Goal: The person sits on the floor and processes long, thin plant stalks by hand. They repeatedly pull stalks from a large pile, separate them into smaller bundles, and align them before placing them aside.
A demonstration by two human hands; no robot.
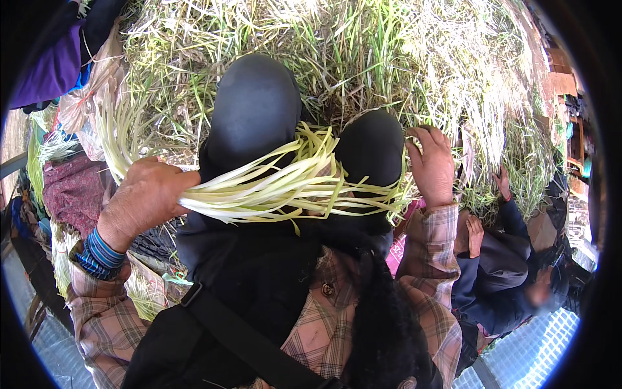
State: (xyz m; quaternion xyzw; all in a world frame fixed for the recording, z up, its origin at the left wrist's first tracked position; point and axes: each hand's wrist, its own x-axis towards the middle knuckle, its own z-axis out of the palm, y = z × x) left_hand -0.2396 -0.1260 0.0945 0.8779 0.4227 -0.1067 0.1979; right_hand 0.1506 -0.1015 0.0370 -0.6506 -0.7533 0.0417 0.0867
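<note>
My left hand (148, 197) is closed around a bundle of long pale green and white leafy stalks (252, 194). The stalks lie across my lap, their yellow-green ends fanning out toward the right knee; another part of the pale stalks sticks out beyond the left hand, up and to the left. My right hand (431, 165) is beside my right knee (370, 148), fingers curved and apart, near the loose leaf ends, with nothing seen in its grasp. My left knee (256, 107) stands above the bundle.
A thick heap of loose green and dry leaves (340, 48) spreads before my knees. A co-worker in dark clothing (500, 262) sits at the right, one hand at the heap. Someone in purple (53, 68) is at upper left, near a tied sack (82, 107) and a red patterned cloth (73, 189).
</note>
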